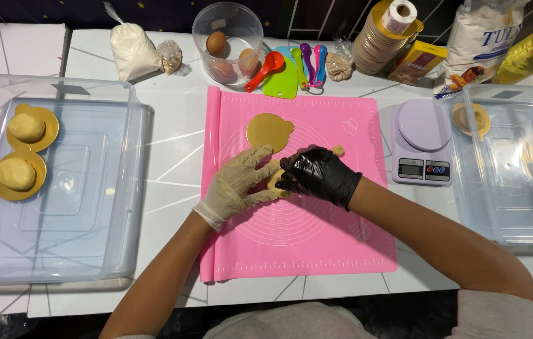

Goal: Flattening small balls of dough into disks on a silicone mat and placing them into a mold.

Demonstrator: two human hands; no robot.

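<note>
My left hand (236, 183), in a pale cream glove, and my right hand (318, 176), in a black glove, meet over the middle of a pink silicone mat (316, 238). Together they pinch a small piece of yellow dough (274, 182), mostly hidden by the fingers. A tiny dough bit (338, 150) lies just beyond the black glove. A round gold cake board (269, 132) with a small tab rests on the mat right behind the hands.
Left: clear plastic tray (59, 251) holding two dough balls on gold boards (26, 128) (16, 174). Right: a lilac kitchen scale (421, 141) and another clear tray (517, 188) with one dough on a board. Behind: egg tub (227, 44), measuring spoons (307, 63), flour bags.
</note>
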